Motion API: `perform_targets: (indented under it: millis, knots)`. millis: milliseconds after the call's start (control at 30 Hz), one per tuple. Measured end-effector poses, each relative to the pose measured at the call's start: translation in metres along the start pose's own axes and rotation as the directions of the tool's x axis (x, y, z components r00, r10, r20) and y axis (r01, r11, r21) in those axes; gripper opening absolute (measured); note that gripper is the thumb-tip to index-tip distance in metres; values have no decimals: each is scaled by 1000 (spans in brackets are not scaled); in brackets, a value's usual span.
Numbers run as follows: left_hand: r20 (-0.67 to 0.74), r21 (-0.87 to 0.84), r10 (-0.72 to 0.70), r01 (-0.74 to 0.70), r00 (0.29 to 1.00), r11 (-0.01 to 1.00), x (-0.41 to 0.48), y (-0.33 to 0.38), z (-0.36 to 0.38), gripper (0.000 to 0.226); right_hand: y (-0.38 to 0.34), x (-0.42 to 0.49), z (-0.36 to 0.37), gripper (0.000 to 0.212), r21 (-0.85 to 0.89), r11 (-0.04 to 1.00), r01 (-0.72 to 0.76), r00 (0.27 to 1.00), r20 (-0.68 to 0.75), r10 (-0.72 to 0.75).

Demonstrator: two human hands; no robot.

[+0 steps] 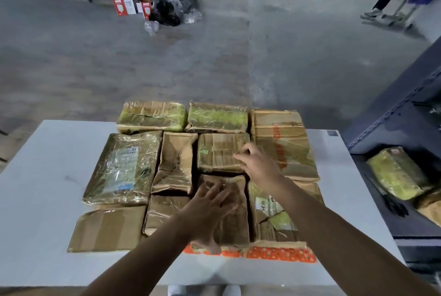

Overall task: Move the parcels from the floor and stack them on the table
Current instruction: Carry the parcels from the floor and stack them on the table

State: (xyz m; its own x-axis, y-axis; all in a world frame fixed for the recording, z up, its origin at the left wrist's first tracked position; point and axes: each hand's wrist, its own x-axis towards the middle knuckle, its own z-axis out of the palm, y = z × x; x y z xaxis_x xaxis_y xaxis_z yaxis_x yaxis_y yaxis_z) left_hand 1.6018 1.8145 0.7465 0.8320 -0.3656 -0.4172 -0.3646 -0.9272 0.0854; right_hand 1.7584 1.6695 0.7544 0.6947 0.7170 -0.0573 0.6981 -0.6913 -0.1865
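Left hand (210, 202), right hand (259, 164) on crowded table (47, 176) parcels (124, 167); shelf (393, 116) rightward.
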Motion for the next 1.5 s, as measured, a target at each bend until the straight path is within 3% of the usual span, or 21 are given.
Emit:
perform_targets:
  millis: [300, 467, 633, 833, 933, 1000, 1133, 1267, 1500]
  knots:
    - [-55, -87, 79, -83, 995, 993, 1, -14, -4, 114, -2, -7, 2, 51, 64, 998, -7, 1000, -15, 8]
    - [-196, -106, 53, -75, 979, 991, 3, -14, -11, 69, -6, -20, -3, 57, 177, 962, -210, 969, -96, 229]
    - [-426, -66, 61, -98, 903, 993, 27, 3, -19, 42, 23, -48, 1, 53, 26, 960, -279, 960, -32, 280]
    - [-347, -121, -104, 66, 932, 990, 58, 33, -45, 52, 77, -68, -15, 32, -63, 894, -444, 896, -37, 442]
    - [-247, -190, -241, 197, 938, 962, 75, 43, -54, 62, 100, -73, -20, 38, -24, 827, -561, 826, 40, 562]
    - [-198, -162, -291, 262, 936, 951, 87, 48, -57, 68, 114, -77, -19, 46, 90, 801, -592, 806, 62, 589]
    - [-155, -150, -362, 340, 919, 928, 101, 55, -54, 70, 126, -79, -17, 68, 396, 684, -613, 782, 180, 597]
    - [-176, -165, -405, 379, 897, 911, 106, 57, -47, 73, 129, -77, -18, 61, 418, 659, -625, 779, 285, 558]
    - [-206, -202, -429, 391, 879, 898, 112, 61, -48, 75, 131, -89, -17, 58, 545, 614, -571, 814, 280, 509]
